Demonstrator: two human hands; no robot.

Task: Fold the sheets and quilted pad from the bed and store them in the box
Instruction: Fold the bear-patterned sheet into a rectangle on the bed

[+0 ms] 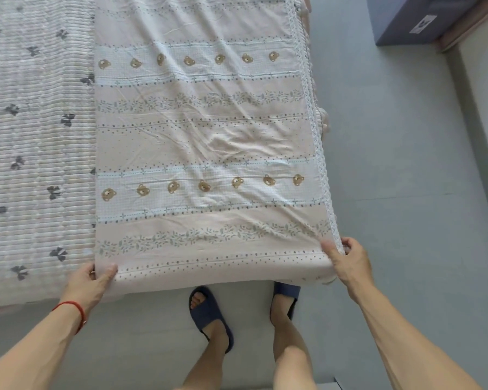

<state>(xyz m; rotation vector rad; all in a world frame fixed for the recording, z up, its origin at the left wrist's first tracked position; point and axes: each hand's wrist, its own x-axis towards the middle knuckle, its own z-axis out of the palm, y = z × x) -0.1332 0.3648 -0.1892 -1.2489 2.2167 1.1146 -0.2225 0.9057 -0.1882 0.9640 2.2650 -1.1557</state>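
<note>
A: Reason for grip at both near corners?
B: Keeps bear-print sheet (203, 142) taut, edges aligned for next fold; lies doubled along bed's right side, beside quilted pad (34, 136).
A: Fingers?
B: Left hand (89, 284) and right hand (347, 260) each pinching a corner, thumb above, fingers beneath.
A: Box (423, 18)?
B: On floor, well apart.

Bed's covered by the quilted pad (37, 142), ribbed, dotted with dark bows; over its right half lies the folded sheet (203, 130), pink with bear-print bands, its lace-trimmed edge running along the bed's right side.
</note>
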